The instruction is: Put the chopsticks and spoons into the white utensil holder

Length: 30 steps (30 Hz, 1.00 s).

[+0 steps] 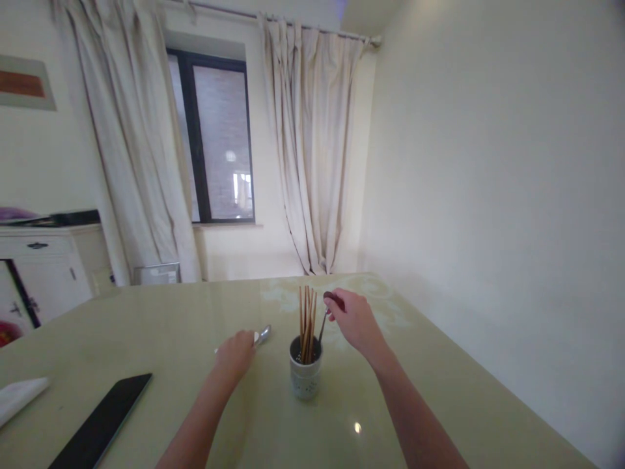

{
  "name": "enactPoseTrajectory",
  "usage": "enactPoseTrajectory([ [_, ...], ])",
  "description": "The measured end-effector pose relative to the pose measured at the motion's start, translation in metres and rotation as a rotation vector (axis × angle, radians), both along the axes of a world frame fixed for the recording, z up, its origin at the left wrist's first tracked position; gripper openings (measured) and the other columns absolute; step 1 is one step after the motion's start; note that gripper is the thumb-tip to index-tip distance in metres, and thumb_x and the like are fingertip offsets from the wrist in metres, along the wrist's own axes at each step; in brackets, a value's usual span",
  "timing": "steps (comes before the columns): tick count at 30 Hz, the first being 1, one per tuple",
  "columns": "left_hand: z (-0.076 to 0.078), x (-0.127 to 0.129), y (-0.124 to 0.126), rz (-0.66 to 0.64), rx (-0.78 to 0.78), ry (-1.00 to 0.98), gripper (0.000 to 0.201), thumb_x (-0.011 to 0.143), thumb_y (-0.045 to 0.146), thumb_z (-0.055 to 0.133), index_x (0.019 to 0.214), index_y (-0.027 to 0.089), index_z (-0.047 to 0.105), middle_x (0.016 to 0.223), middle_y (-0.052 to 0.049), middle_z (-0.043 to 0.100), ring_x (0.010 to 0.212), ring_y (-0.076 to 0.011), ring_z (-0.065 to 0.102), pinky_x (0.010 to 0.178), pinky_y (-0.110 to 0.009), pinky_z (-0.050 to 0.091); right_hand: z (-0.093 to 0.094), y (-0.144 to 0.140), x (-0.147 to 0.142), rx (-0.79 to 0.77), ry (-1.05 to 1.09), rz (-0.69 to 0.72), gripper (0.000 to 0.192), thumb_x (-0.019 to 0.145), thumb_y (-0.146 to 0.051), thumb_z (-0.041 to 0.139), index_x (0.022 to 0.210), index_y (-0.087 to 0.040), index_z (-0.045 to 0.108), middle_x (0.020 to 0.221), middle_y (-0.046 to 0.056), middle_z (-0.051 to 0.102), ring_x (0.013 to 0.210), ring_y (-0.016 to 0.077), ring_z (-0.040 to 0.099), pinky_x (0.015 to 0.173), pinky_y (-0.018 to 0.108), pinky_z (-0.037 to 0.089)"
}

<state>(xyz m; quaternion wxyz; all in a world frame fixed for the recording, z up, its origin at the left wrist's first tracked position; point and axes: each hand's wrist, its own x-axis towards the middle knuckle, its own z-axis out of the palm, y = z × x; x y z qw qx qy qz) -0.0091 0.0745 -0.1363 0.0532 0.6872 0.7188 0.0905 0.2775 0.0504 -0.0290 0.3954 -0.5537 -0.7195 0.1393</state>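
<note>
A grey-white patterned holder (305, 379) stands upright on the table, with several wooden chopsticks (307, 319) leaning in it. My right hand (354, 318) is closed around the dark brown handle (333, 299) of a metal-shafted utensil. The lower end of its shaft (322, 326) reaches the holder's right rim and is hidden there, so I cannot tell its kind. To the left of the holder, my left hand (236, 355) is closed over a spoon (264, 334) at table height. The spoon's metal bowl points right, and a bit of its pale handle shows beyond my fingers.
A black flat tablet-like object (105, 417) lies on the glossy green table (185, 319) at the left. Further left is a white item (22, 394), cut off by the frame. A wall (488, 195) runs along the table's right side. Curtains (312, 143) hang behind.
</note>
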Motion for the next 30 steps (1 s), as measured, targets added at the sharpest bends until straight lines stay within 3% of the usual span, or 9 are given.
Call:
enactPoseTrajectory([
  [6, -0.021, -0.006, 0.005, 0.018, -0.038, -0.068, 0.014, 0.088, 0.009, 0.061, 0.095, 0.019, 0.068, 0.105, -0.011, 0.077, 0.102, -0.0283, 0.073, 0.080, -0.031, 0.046, -0.015, 0.005, -0.011, -0.114, -0.149, -0.037, 0.012, 0.091, -0.025, 0.071, 0.080, -0.021, 0.075, 0.078, 0.003, 0.079, 0.070, 0.0182, 0.072, 0.066, 0.026, 0.045],
  [10, -0.022, -0.006, 0.013, -0.037, -0.021, -0.219, 0.013, 0.083, 0.007, 0.064, 0.088, 0.018, 0.068, 0.093, -0.006, 0.078, 0.094, -0.0230, 0.073, 0.078, -0.027, 0.046, -0.011, 0.003, -0.004, -0.049, -0.153, -0.077, 0.013, 0.093, -0.029, 0.070, 0.083, -0.022, 0.075, 0.087, 0.004, 0.080, 0.080, 0.0199, 0.073, 0.072, 0.028, 0.046],
  [13, -0.007, 0.000, 0.015, -0.080, 0.031, -0.330, 0.010, 0.089, 0.018, 0.059, 0.091, 0.017, 0.069, 0.095, -0.006, 0.077, 0.094, -0.0215, 0.072, 0.080, -0.028, 0.049, -0.006, 0.000, -0.005, 0.056, -0.068, -0.064, 0.020, 0.096, -0.033, 0.065, 0.084, -0.021, 0.074, 0.084, 0.005, 0.079, 0.077, 0.0200, 0.072, 0.073, 0.030, 0.048],
  [15, 0.011, 0.010, 0.010, -0.151, 0.102, -0.504, 0.021, 0.095, 0.031, 0.054, 0.101, 0.017, 0.069, 0.098, -0.007, 0.076, 0.090, -0.0206, 0.071, 0.075, -0.028, 0.051, -0.004, -0.002, -0.012, 0.083, 0.050, 0.013, 0.022, 0.098, -0.037, 0.062, 0.090, -0.020, 0.075, 0.085, 0.005, 0.079, 0.074, 0.0193, 0.072, 0.071, 0.029, 0.050],
  [18, 0.040, 0.032, -0.006, -0.374, 0.195, -0.864, 0.032, 0.092, 0.046, 0.061, 0.103, 0.017, 0.070, 0.097, -0.006, 0.074, 0.086, -0.0198, 0.068, 0.070, -0.027, 0.051, -0.006, -0.006, -0.026, 0.099, 0.227, 0.158, 0.024, 0.097, -0.040, 0.064, 0.109, -0.021, 0.073, 0.095, 0.005, 0.080, 0.075, 0.0184, 0.073, 0.068, 0.028, 0.053],
  [21, 0.058, 0.051, -0.022, -0.568, 0.142, -0.980, 0.030, 0.089, 0.047, 0.068, 0.098, 0.018, 0.075, 0.090, -0.005, 0.075, 0.080, -0.0179, 0.065, 0.068, -0.026, 0.050, -0.007, -0.010, -0.034, 0.147, 0.297, 0.230, 0.019, 0.098, -0.037, 0.060, 0.101, -0.023, 0.071, 0.086, 0.003, 0.077, 0.074, 0.0179, 0.072, 0.067, 0.027, 0.054],
  [23, 0.060, 0.053, -0.023, -0.612, 0.114, -0.969, 0.034, 0.093, 0.049, 0.065, 0.103, 0.018, 0.076, 0.092, -0.006, 0.077, 0.080, -0.0183, 0.066, 0.070, -0.027, 0.051, -0.006, -0.012, -0.031, 0.181, 0.332, 0.222, 0.020, 0.100, -0.037, 0.057, 0.092, -0.022, 0.069, 0.078, 0.001, 0.074, 0.070, 0.0174, 0.071, 0.065, 0.026, 0.053],
  [25, 0.055, 0.042, -0.016, -0.549, 0.158, -0.897, 0.040, 0.100, 0.049, 0.054, 0.113, 0.018, 0.075, 0.100, -0.008, 0.078, 0.088, -0.0204, 0.069, 0.078, -0.030, 0.054, -0.002, -0.013, -0.022, 0.216, 0.361, 0.189, 0.021, 0.100, -0.038, 0.057, 0.092, -0.022, 0.068, 0.076, 0.001, 0.072, 0.067, 0.0168, 0.070, 0.063, 0.026, 0.052],
  [30, 0.015, -0.007, 0.005, -0.082, 0.198, -0.163, 0.033, 0.103, 0.018, 0.042, 0.112, 0.018, 0.074, 0.124, -0.014, 0.073, 0.119, -0.0261, 0.066, 0.103, -0.037, 0.048, 0.003, -0.007, -0.007, 0.222, 0.244, 0.120, 0.017, 0.099, -0.032, 0.059, 0.091, -0.021, 0.069, 0.075, -0.001, 0.072, 0.063, 0.0153, 0.068, 0.066, 0.026, 0.049],
])
